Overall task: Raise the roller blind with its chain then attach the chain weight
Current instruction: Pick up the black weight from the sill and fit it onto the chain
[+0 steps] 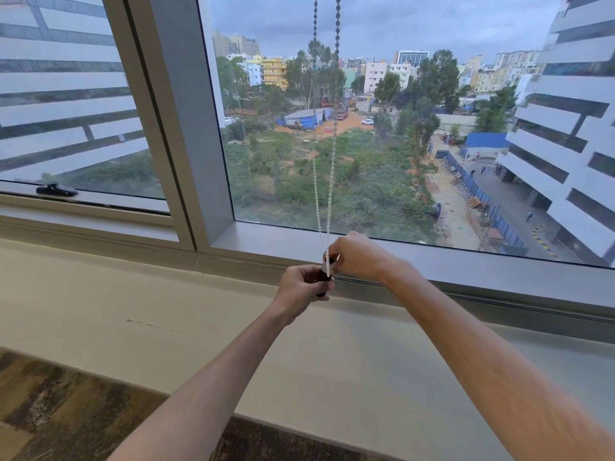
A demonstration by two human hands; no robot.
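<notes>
A beaded blind chain (331, 181) hangs as a double strand down the middle of the window, white against the greenery and dark against the sky. Its lower end meets a small black chain weight (323, 277) just above the sill. My left hand (301, 287) grips the weight from the left, fingers curled round it. My right hand (357, 257) pinches the bottom of the chain against the top of the weight. The roller blind itself is out of view above the frame.
A wide pale sill (166, 304) runs below the window. A thick grey window post (186, 128) stands to the left of the chain. A black window latch (56, 190) sits on the left pane's frame. Patterned carpet (66, 410) lies at bottom left.
</notes>
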